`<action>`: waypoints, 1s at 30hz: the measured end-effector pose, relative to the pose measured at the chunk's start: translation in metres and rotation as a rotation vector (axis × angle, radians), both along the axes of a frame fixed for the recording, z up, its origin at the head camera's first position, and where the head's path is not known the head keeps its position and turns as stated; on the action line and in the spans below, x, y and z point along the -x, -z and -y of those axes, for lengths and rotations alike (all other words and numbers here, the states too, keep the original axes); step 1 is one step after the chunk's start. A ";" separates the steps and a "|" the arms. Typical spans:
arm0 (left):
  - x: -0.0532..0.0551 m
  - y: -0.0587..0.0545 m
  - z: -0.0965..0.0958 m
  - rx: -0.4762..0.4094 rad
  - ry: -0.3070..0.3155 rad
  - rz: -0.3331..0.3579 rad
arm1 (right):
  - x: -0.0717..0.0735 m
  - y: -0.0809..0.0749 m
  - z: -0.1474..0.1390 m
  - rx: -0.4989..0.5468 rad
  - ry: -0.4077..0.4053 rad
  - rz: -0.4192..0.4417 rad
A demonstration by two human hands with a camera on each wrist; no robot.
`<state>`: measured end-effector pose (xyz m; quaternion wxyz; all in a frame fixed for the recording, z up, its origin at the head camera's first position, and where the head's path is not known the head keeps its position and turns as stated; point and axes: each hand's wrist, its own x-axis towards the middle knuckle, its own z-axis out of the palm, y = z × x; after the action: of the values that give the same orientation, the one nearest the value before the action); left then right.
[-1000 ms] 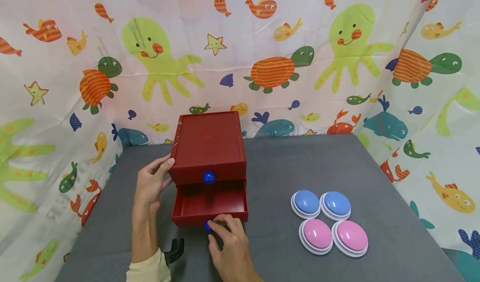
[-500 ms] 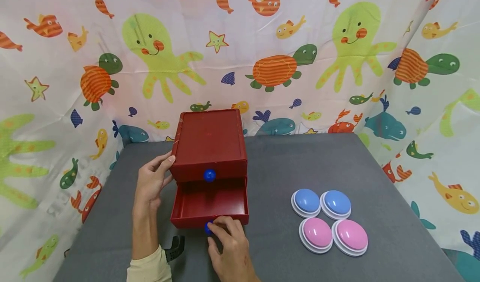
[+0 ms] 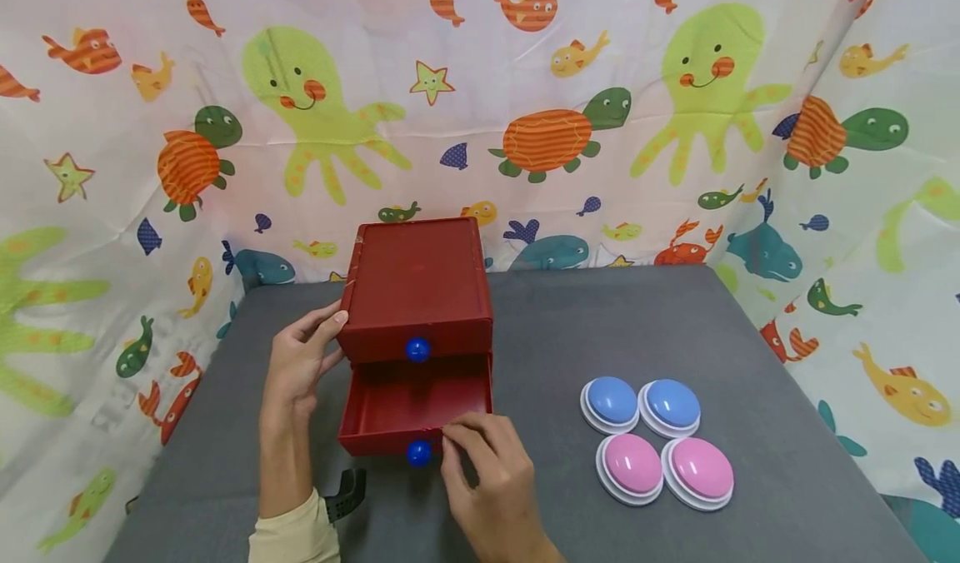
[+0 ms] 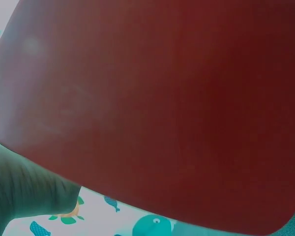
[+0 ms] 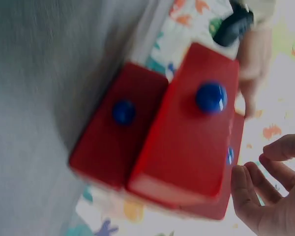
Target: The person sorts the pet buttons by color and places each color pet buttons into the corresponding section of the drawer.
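Observation:
A red drawer cabinet (image 3: 420, 280) stands on the grey table, its middle drawer (image 3: 423, 405) pulled out with nothing inside. That drawer's blue knob (image 3: 418, 453) is uncovered; another blue knob (image 3: 417, 349) sits on the drawer above. A lower drawer (image 5: 110, 132) is pushed in. My left hand (image 3: 300, 359) rests against the cabinet's left side, thumb at the upper front corner. In the left wrist view the red side panel (image 4: 162, 98) hides most of that hand. My right hand (image 3: 491, 480), fingers loosely bent and holding nothing, is at the drawer's front right, beside the knob.
Two blue push buttons (image 3: 611, 401) and two pink push buttons (image 3: 632, 465) with white bases are grouped on the right of the grey table (image 3: 570, 321). A curtain (image 3: 465, 72) printed with sea animals surrounds the back and sides.
My right hand has let go of the middle drawer's knob and shifted right. My left hand stays at the cabinet's side, and the drawer remains pulled out.

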<state>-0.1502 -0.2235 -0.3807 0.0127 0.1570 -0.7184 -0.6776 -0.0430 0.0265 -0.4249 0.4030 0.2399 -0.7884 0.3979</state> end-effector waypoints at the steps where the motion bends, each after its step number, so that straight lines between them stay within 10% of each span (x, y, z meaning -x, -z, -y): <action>1: 0.000 0.000 0.000 -0.001 -0.004 0.000 | 0.002 -0.004 -0.005 0.011 0.017 -0.003; 10: -0.002 0.000 0.002 0.002 -0.010 -0.001 | 0.029 -0.011 -0.061 -0.128 0.184 0.097; 22: 0.000 -0.001 0.002 -0.005 0.035 -0.004 | 0.069 0.005 -0.149 -0.602 0.198 0.708; 30: 0.000 -0.001 0.003 -0.002 0.038 -0.020 | 0.083 0.011 -0.172 -0.664 0.141 0.878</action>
<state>-0.1499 -0.2263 -0.3792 0.0068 0.1365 -0.7205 -0.6799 -0.1264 0.1980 -0.4361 -0.0353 0.1123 -0.9796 0.1630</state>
